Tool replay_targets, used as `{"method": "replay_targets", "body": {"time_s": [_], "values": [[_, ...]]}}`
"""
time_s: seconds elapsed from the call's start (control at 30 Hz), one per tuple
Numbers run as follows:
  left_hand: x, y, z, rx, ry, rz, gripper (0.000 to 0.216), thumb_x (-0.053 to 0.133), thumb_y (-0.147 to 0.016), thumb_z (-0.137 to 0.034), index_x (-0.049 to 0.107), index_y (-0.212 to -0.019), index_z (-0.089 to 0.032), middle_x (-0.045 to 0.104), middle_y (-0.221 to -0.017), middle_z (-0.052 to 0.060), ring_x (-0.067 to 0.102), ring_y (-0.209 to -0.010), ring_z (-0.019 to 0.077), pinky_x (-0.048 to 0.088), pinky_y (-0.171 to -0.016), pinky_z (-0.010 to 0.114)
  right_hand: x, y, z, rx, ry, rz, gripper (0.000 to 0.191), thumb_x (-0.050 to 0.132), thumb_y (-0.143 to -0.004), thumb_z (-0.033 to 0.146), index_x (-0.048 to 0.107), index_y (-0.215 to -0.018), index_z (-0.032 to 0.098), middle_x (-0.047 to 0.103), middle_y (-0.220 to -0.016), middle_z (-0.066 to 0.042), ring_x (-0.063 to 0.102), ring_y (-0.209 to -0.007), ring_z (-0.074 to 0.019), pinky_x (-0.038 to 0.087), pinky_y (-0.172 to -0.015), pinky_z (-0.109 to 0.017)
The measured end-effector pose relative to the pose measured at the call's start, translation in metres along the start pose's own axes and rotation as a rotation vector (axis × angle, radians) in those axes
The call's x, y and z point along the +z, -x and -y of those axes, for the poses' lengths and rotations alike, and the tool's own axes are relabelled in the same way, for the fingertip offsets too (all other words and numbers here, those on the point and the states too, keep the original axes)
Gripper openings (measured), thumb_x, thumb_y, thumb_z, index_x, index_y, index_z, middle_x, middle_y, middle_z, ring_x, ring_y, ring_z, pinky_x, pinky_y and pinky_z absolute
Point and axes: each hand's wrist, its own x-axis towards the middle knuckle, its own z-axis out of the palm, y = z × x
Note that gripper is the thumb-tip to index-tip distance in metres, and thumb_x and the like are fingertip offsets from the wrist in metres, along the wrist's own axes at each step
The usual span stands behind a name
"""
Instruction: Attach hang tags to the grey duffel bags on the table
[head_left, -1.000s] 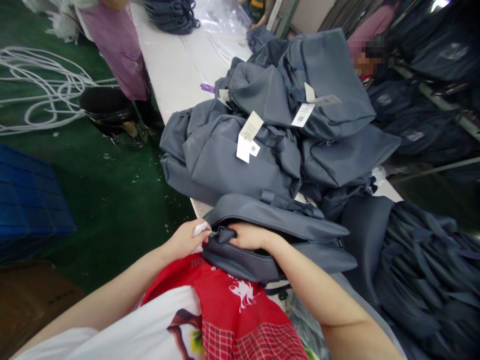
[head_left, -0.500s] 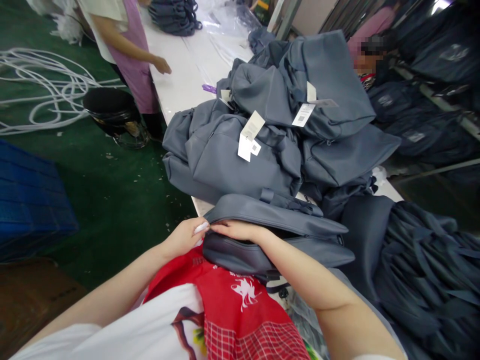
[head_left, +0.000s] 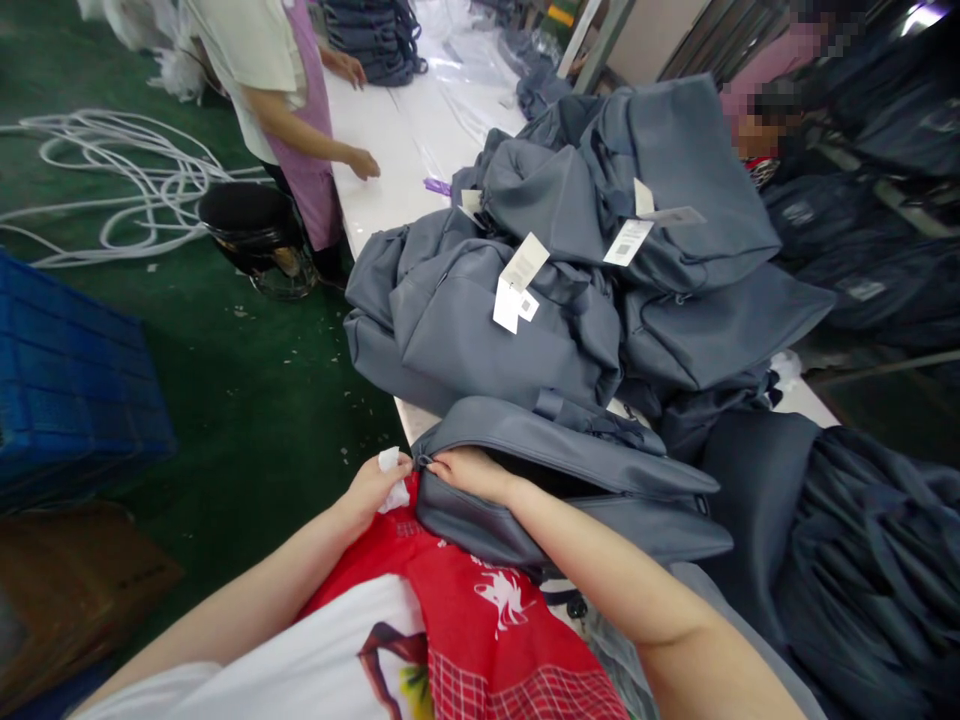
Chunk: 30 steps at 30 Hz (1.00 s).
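Observation:
A grey zip bag (head_left: 600, 505) lies at the near table edge against my red apron. My left hand (head_left: 375, 488) is closed on a small white scrap (head_left: 391, 478) and pinches the bag's left corner. My right hand (head_left: 474, 470) rests on the bag's open zip edge right beside it, fingers together and pinched at the zip end; what they hold is too small to make out. Behind the bag lies a heap of grey bags (head_left: 562, 260) with white paper tags (head_left: 517, 285).
A person in a lilac apron (head_left: 296, 110) stands at the white table (head_left: 390, 150), hands on it. A black bucket (head_left: 251, 225) and white cord coils (head_left: 112, 190) lie on the green floor. Blue crate (head_left: 67, 390) at left; dark fabric pile (head_left: 847, 560) at right.
My right hand came out of the bag's opening and slid left to the zip end. The view shifted a little. The person in the lilac apron stepped into view and reached onto the table.

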Motion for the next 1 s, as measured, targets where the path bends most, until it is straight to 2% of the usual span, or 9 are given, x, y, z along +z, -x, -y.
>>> {"method": "replay_targets", "body": {"time_s": [0.1,0.27,0.43,0.63,0.77,0.83,0.93,1.0], "values": [[0.003,0.004,-0.003,0.004,-0.033,-0.060,0.031,0.059,-0.069,-0.043,0.069,-0.079,-0.014,0.072,-0.076,0.008,0.066,-0.070,0.0221,0.049,-0.065,0.030,-0.004,0.004,0.003,-0.043,-0.007,-0.003,0.022,0.046,-0.091,0.016,0.067,-0.097,0.015,0.069,-0.106,-0.010,0.063,-0.092,-0.0197,0.043,-0.077,-0.025],[0.004,0.012,-0.005,0.107,-0.152,-0.122,0.031,0.056,-0.076,-0.043,0.068,-0.087,-0.016,0.072,-0.088,0.007,0.066,-0.085,0.0229,0.049,-0.081,0.034,-0.002,0.003,0.000,-0.019,0.015,-0.049,0.023,0.048,-0.094,0.026,0.068,-0.095,0.016,0.070,-0.101,-0.010,0.064,-0.091,-0.0209,0.044,-0.077,-0.027],[0.008,0.018,-0.011,0.200,-0.348,-0.182,0.027,0.057,-0.079,-0.044,0.066,-0.080,-0.019,0.070,-0.080,0.005,0.064,-0.076,0.0205,0.047,-0.074,0.031,0.002,-0.003,-0.001,-0.034,0.081,-0.064,0.026,0.047,-0.095,0.029,0.068,-0.094,0.015,0.070,-0.099,-0.011,0.064,-0.091,-0.0211,0.044,-0.077,-0.027],[0.011,0.019,-0.021,0.345,-0.540,-0.138,0.031,0.049,-0.085,-0.040,0.060,-0.063,-0.020,0.059,-0.068,0.004,0.058,-0.069,0.0190,0.041,-0.067,0.029,0.000,0.000,0.008,-0.040,0.199,-0.052,0.027,0.043,-0.095,0.027,0.066,-0.098,0.013,0.069,-0.098,-0.014,0.065,-0.088,-0.0234,0.047,-0.075,-0.029],[0.010,0.020,-0.022,0.391,-0.655,-0.102,0.031,0.045,-0.087,-0.037,0.059,-0.066,-0.019,0.059,-0.069,0.005,0.057,-0.069,0.0185,0.040,-0.066,0.028,0.003,0.000,0.013,0.024,0.213,-0.009,0.031,0.038,-0.094,0.017,0.066,-0.105,0.009,0.068,-0.105,-0.018,0.065,-0.093,-0.0266,0.048,-0.080,-0.034],[0.007,0.017,-0.022,0.411,-0.688,-0.063,0.031,0.045,-0.088,-0.036,0.061,-0.069,-0.019,0.060,-0.072,0.005,0.058,-0.070,0.0188,0.041,-0.068,0.029,0.000,0.000,0.012,0.051,0.185,0.023,0.030,0.040,-0.093,0.017,0.067,-0.104,0.010,0.069,-0.104,-0.017,0.065,-0.091,-0.0264,0.049,-0.079,-0.034],[-0.003,0.010,-0.027,0.436,-0.700,0.000,0.028,0.047,-0.088,-0.037,0.064,-0.075,-0.018,0.065,-0.078,0.006,0.061,-0.076,0.0205,0.043,-0.072,0.030,-0.020,0.013,0.001,0.108,0.158,0.011,0.029,0.049,-0.090,0.024,0.066,-0.110,0.011,0.069,-0.107,-0.016,0.066,-0.092,-0.0262,0.049,-0.078,-0.032],[-0.012,0.005,-0.035,0.447,-0.673,-0.006,0.026,0.050,-0.087,-0.039,0.066,-0.083,-0.019,0.067,-0.085,0.007,0.062,-0.082,0.0215,0.045,-0.077,0.031,-0.040,0.034,-0.009,0.171,0.125,-0.017,0.032,0.053,-0.089,0.028,0.066,-0.113,0.012,0.069,-0.110,-0.016,0.065,-0.095,-0.0261,0.049,-0.079,-0.032]]}}
